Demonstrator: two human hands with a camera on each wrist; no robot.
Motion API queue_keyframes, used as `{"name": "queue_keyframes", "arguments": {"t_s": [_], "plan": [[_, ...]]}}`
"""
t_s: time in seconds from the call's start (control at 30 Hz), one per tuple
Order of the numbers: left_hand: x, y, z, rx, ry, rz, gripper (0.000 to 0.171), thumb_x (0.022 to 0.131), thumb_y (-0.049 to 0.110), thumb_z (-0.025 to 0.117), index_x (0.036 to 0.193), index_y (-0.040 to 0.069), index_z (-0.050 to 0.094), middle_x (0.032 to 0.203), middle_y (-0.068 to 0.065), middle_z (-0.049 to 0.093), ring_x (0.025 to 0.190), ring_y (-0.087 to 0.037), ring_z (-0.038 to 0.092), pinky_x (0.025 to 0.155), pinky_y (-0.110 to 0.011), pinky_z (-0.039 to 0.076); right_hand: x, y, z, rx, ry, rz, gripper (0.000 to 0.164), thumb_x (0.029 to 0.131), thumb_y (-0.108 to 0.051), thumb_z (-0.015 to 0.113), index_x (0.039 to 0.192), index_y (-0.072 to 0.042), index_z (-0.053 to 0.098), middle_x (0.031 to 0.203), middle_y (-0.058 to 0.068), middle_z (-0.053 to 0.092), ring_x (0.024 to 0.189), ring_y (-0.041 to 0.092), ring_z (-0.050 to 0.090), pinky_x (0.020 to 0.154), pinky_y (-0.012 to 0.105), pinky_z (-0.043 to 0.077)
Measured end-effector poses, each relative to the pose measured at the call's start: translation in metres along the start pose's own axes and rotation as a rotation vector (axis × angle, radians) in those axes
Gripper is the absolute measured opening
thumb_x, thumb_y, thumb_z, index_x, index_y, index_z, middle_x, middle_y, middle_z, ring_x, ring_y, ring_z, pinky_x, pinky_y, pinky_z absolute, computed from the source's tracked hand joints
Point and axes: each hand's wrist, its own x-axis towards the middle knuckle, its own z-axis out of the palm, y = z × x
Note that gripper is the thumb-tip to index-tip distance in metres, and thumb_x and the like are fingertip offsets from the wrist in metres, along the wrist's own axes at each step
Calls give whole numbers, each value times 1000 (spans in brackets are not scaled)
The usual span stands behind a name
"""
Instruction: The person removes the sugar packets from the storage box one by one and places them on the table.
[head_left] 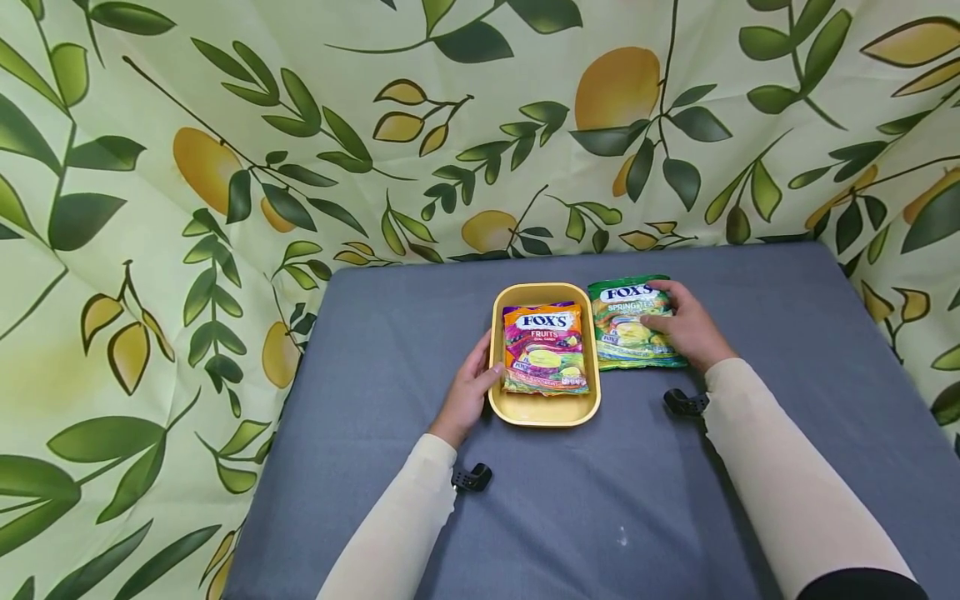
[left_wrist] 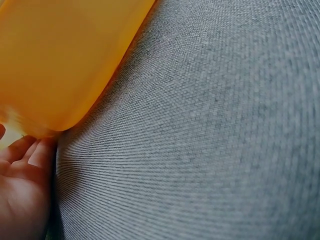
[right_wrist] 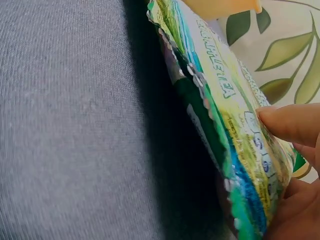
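Note:
A yellow rectangular tray (head_left: pixel 545 412) stands on the table, and my left hand (head_left: pixel 467 390) grips its left side, thumb over the rim and fingers along the outer wall. In the left wrist view, the fingers (left_wrist: pixel 44 150) touch the tray's wall (left_wrist: pixel 60 60). Inside the tray lies a purple and orange Fox's Fruits candy bag (head_left: pixel 545 350), with another packet's edge showing behind it. To the tray's right, my right hand (head_left: pixel 688 327) pinches a green Fox's Spring Tea candy bag (head_left: pixel 626 329) by its right side. The right wrist view shows this bag (right_wrist: pixel 220 100) tilted, its near edge off the cloth.
Grey cloth covers the table (head_left: pixel 375 350). A leaf-and-fruit patterned curtain (head_left: pixel 480 150) rises behind the table's far edge and along its sides. Black wrist straps (head_left: pixel 472 477) sit on both forearms.

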Motion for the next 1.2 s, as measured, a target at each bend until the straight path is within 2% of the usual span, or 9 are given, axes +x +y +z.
{"name": "queue_keyframes", "arguments": {"t_s": [0.13,0.3,0.43,0.53,0.67,0.77,0.93,1.2], "plan": [[0,-1,0,-7,4,-7,68,111,9,56,173,10,29,176,-9,30,158,-24,33,123,-35,34,-1,-1,-2,-52,4,-22,74,110,-18,67,172,-10,28,165,37,28,136,49,39,107,62,37],[-1,-2,0,2,7,-19,68,112,12,57,174,12,29,177,-8,30,158,-24,32,123,-36,34,-3,7,-10,-73,32,-65,70,109,-10,66,170,-5,32,155,38,39,133,50,43,102,60,40],[-1,-2,-1,0,3,-13,68,112,12,57,174,11,29,177,-10,29,158,-26,32,124,-37,34,-6,13,-18,-62,62,-60,71,109,-10,66,170,-3,31,156,36,43,138,51,44,103,59,42],[0,-3,-1,-19,-10,8,68,111,8,55,173,8,27,177,-12,27,158,-28,32,124,-38,33,-10,18,-25,-89,84,-42,71,110,-15,66,170,-3,29,156,35,46,138,50,46,97,52,46],[0,-4,-1,-23,-17,17,67,112,7,53,174,8,27,177,-11,27,158,-27,32,123,-36,34,-16,23,-35,-108,101,-43,73,111,-19,65,171,-3,28,154,35,49,131,47,50,84,31,49],[0,-4,-2,-10,-12,9,66,113,10,53,174,10,27,177,-9,28,158,-24,32,123,-35,34,-21,26,-43,-103,115,-47,73,111,-19,65,171,-2,28,153,35,49,123,40,53,75,21,51],[0,-3,-1,-10,-9,0,67,113,12,55,174,12,28,177,-8,28,159,-25,31,123,-36,34,-25,29,-51,-115,139,-36,72,111,-17,64,170,0,27,152,36,50,113,34,56,70,20,53],[1,-3,-1,-11,-12,20,66,113,10,55,173,8,28,177,-11,28,160,-25,30,124,-36,32,-27,24,-53,-139,145,-32,71,112,-19,62,170,0,26,151,36,50,110,32,57,69,19,52]]}}
